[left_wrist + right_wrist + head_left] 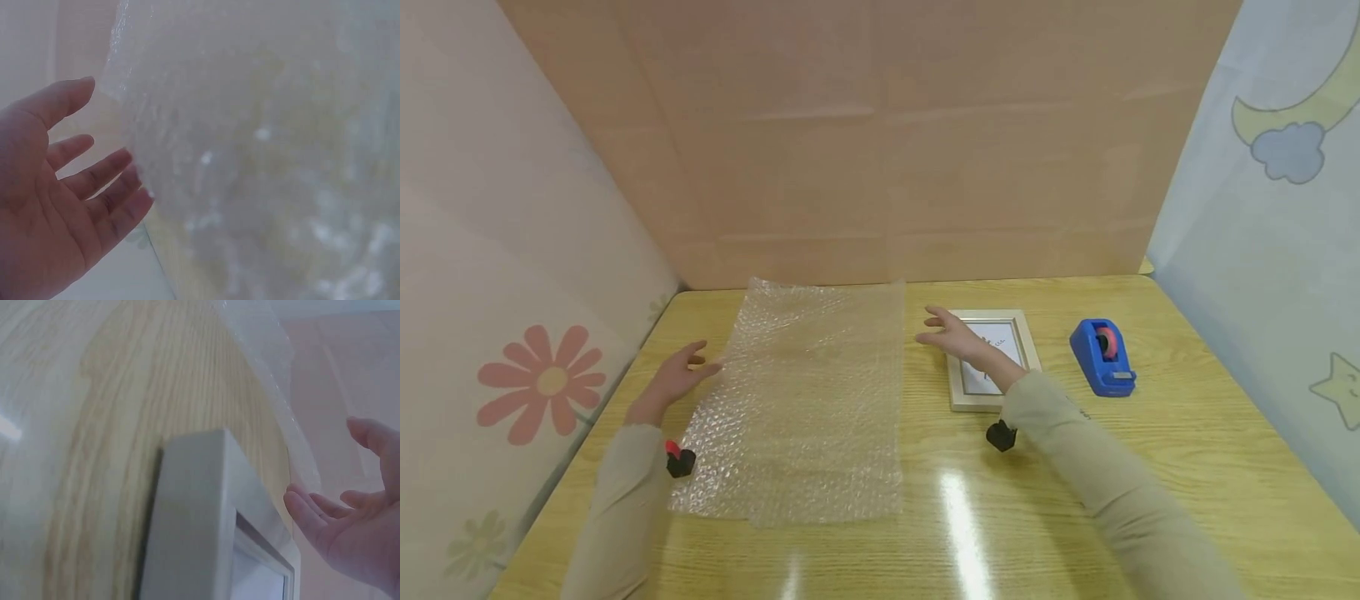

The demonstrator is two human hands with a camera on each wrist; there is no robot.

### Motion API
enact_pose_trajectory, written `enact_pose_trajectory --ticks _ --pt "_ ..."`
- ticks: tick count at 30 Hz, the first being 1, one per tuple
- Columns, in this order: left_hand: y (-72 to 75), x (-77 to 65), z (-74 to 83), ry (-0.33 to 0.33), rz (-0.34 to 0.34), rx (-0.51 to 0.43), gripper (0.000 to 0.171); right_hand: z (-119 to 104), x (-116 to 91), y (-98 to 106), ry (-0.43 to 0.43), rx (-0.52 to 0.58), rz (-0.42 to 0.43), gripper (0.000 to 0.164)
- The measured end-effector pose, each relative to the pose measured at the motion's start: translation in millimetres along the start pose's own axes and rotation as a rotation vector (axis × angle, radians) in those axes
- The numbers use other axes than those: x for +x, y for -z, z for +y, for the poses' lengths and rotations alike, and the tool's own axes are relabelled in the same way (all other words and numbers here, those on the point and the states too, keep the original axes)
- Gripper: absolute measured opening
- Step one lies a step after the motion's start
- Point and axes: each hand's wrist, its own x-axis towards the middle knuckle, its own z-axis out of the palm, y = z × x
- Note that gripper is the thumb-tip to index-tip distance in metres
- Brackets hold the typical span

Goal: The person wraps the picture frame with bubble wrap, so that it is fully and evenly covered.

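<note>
A sheet of clear bubble wrap (827,400) lies spread on the wooden table. My left hand (679,375) is at its left edge, fingers loosely extended; in the left wrist view the fingertips (142,199) come right up to the wrap's edge, and whether they touch it I cannot tell. My right hand (958,337) hovers over the upper left part of a picture frame (1032,354), holding nothing. The frame is pale, with a white printed sheet inside, partly hidden by the hand and forearm. In the right wrist view the frame's corner (194,487) stands close to the camera.
A blue tape dispenser (1101,358) with a pink-red roll sits on the table (1180,467) right of the frame. A tan panel (880,167) rises behind the table. Patterned walls (490,208) flank both sides.
</note>
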Motion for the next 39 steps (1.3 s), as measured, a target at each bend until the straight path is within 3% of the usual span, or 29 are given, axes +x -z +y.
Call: enact_pose_trajectory --ticks 9,14,18,26,34,37,39 --pt "-7.3 1.7 -12.8 -0.063 -0.048 -0.109 0.061 -0.5 9.0 -28.4 -0.053 0.148 -0.065 0.082" --pt "-11.2 -0.2 -14.3 -0.083 -0.024 -0.099 0.052 -1.5 12.0 -43.5 -0.038 0.160 -0.043 0.084" --pt "-13.2 -0.7 -12.3 -0.098 -0.006 -0.088 0.048 -3.5 9.4 -51.8 -0.024 0.120 -0.009 0.084" --pt "-10.7 -0.6 0.9 -0.100 0.007 -0.065 0.048 -11.9 -2.5 -54.0 0.004 0.171 0.005 0.084" --pt "-12.7 17.4 -4.1 -0.303 0.047 -0.162 0.051 -11.4 -17.0 -51.8 0.052 0.168 0.057 0.085" --pt "-15.7 19.6 2.3 -0.282 0.074 -0.140 0.047 -10.0 -22.6 -54.2 0.063 0.178 0.091 0.085" --pt "-17.3 18.8 9.2 -0.230 0.092 -0.082 0.045 -9.3 -26.1 -56.2 0.067 0.190 0.107 0.086"
